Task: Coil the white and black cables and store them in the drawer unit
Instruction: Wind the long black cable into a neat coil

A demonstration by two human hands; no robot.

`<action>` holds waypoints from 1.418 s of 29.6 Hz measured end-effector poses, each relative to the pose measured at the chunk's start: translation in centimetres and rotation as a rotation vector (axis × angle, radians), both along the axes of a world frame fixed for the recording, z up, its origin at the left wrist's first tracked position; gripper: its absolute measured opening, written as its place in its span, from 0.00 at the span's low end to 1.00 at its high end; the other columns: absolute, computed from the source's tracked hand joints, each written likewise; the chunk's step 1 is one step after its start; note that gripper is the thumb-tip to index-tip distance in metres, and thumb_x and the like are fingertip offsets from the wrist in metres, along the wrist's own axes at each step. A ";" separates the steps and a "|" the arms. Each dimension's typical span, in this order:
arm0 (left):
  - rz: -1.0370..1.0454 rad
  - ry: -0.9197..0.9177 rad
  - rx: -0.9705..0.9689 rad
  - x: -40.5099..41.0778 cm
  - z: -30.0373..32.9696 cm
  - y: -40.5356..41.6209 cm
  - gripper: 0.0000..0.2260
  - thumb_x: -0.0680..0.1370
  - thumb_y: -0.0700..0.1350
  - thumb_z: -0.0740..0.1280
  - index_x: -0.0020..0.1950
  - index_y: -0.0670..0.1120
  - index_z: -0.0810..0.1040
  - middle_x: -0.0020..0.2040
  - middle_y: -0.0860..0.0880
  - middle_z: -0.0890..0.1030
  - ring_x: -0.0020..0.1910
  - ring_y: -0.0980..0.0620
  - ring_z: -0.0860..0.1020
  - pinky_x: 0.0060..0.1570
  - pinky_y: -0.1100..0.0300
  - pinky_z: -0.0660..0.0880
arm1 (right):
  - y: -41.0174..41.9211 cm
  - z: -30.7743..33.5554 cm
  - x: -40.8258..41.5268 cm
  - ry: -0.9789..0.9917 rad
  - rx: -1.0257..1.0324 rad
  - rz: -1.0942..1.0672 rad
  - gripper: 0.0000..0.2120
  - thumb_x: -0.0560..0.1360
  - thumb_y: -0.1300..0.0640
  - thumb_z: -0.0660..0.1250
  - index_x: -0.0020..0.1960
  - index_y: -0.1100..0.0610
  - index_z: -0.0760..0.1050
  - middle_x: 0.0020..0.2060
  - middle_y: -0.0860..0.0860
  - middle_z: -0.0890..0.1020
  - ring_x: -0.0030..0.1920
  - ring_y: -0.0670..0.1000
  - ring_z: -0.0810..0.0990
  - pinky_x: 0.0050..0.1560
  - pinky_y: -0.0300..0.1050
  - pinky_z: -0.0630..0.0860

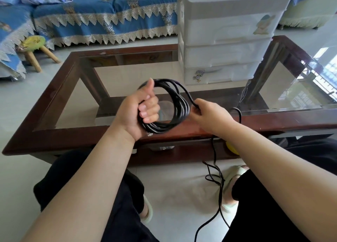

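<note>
A black cable [179,103] is wound into several loops above the near edge of the glass table. My left hand [138,112] is shut around the left side of the coil, thumb up. My right hand [209,115] pinches the loose strand where it leaves the coil on the right. The rest of the black cable hangs over the table edge and trails in loose bends on the floor between my legs [217,179]. The white plastic drawer unit [226,53] stands on the far right of the table, its drawers closed. I see no white cable.
The wood-framed glass coffee table [76,132] lies in front of my knees. A blue sofa with a lace-trimmed cover [102,17] runs along the back, and a small wooden stool [35,48] stands at the far left. A yellow object [231,147] shows under the table edge.
</note>
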State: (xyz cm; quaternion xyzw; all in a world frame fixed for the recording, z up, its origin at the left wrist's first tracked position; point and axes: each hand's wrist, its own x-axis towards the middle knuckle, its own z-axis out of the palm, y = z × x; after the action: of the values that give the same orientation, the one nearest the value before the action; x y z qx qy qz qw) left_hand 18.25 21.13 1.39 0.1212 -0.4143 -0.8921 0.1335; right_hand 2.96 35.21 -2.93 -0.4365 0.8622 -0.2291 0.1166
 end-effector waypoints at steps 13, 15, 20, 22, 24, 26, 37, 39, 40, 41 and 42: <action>0.753 -0.029 0.451 1.3 -0.4 -4.0 0.23 0.79 0.52 0.65 0.26 0.48 0.65 0.23 0.55 0.64 0.21 0.58 0.62 0.23 0.70 0.62 | 2.2 -1.7 -0.2 0.424 0.316 -0.021 0.07 0.74 0.60 0.60 0.51 0.55 0.69 0.45 0.50 0.78 0.55 0.56 0.73 0.70 0.67 0.47; 0.802 -0.057 0.447 1.5 -0.2 -4.2 0.23 0.79 0.52 0.65 0.26 0.48 0.65 0.22 0.55 0.64 0.20 0.58 0.62 0.22 0.69 0.63 | 2.3 -1.5 -0.2 0.447 0.268 -0.046 0.09 0.74 0.61 0.61 0.54 0.55 0.72 0.50 0.52 0.76 0.59 0.57 0.69 0.70 0.69 0.45; 0.891 -0.154 0.357 1.3 -0.3 -4.3 0.23 0.79 0.56 0.64 0.27 0.48 0.64 0.22 0.55 0.65 0.19 0.57 0.63 0.24 0.69 0.67 | 2.3 -1.1 0.5 0.554 0.044 0.140 0.08 0.76 0.62 0.62 0.55 0.59 0.72 0.39 0.55 0.81 0.52 0.60 0.75 0.71 0.59 0.53; 0.930 -0.232 0.256 1.0 -0.6 -4.4 0.22 0.77 0.60 0.64 0.29 0.48 0.66 0.22 0.55 0.65 0.19 0.57 0.64 0.24 0.68 0.67 | 2.2 -1.2 1.6 0.556 0.119 0.248 0.09 0.79 0.55 0.60 0.57 0.57 0.71 0.38 0.55 0.82 0.48 0.60 0.77 0.62 0.53 0.65; 0.951 -0.348 0.123 0.5 -0.8 -4.1 0.21 0.76 0.64 0.62 0.34 0.48 0.71 0.23 0.55 0.67 0.20 0.57 0.65 0.27 0.63 0.70 | 2.0 -1.2 2.5 0.529 0.216 0.347 0.10 0.81 0.51 0.55 0.59 0.53 0.68 0.41 0.54 0.82 0.49 0.58 0.77 0.54 0.51 0.67; 0.947 -0.425 -0.040 -0.1 -1.1 -3.3 0.21 0.76 0.65 0.61 0.40 0.47 0.74 0.24 0.55 0.68 0.22 0.56 0.66 0.33 0.58 0.74 | 1.8 -1.0 3.2 0.501 0.253 0.437 0.08 0.82 0.52 0.53 0.59 0.51 0.67 0.42 0.52 0.82 0.50 0.56 0.76 0.51 0.48 0.65; 0.731 -0.413 -0.741 -1.3 -2.3 1.2 0.17 0.81 0.57 0.58 0.40 0.47 0.74 0.26 0.53 0.77 0.21 0.58 0.72 0.24 0.66 0.71 | 1.2 1.1 5.6 0.512 0.082 0.660 0.10 0.82 0.49 0.53 0.57 0.50 0.71 0.40 0.48 0.82 0.43 0.53 0.71 0.51 0.48 0.66; 0.677 -0.441 -0.817 -1.4 -2.6 1.3 0.19 0.80 0.58 0.57 0.40 0.45 0.75 0.25 0.53 0.78 0.21 0.58 0.74 0.25 0.67 0.72 | 0.9 1.7 5.3 0.504 0.055 0.677 0.11 0.81 0.48 0.53 0.56 0.50 0.71 0.40 0.48 0.82 0.47 0.53 0.74 0.54 0.48 0.66; 0.639 -0.448 -0.847 -1.4 -2.7 1.3 0.20 0.80 0.59 0.57 0.40 0.44 0.75 0.24 0.53 0.78 0.21 0.57 0.75 0.25 0.67 0.73 | 0.8 1.9 5.1 0.508 0.046 0.680 0.11 0.81 0.47 0.53 0.56 0.49 0.72 0.40 0.48 0.82 0.47 0.53 0.75 0.55 0.48 0.67; 0.595 -0.449 -0.872 -1.4 -2.8 1.3 0.20 0.80 0.59 0.57 0.41 0.44 0.74 0.24 0.53 0.78 0.21 0.57 0.75 0.25 0.67 0.73 | 0.7 2.0 4.9 0.509 0.035 0.677 0.12 0.81 0.46 0.53 0.56 0.49 0.72 0.40 0.47 0.82 0.48 0.53 0.75 0.57 0.49 0.67; 0.553 -0.448 -0.892 -1.4 -2.8 1.4 0.20 0.79 0.60 0.56 0.41 0.44 0.74 0.24 0.53 0.78 0.21 0.57 0.75 0.25 0.66 0.74 | 0.5 2.1 4.7 0.504 0.026 0.671 0.12 0.81 0.46 0.53 0.57 0.48 0.72 0.40 0.47 0.82 0.48 0.53 0.75 0.58 0.49 0.66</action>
State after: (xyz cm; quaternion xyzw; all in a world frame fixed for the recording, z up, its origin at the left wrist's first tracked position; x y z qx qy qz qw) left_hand 16.87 22.53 -1.43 0.3432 -0.7220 -0.5153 0.3090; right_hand 7.69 35.74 -0.86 -0.7340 0.6766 -0.0534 -0.0241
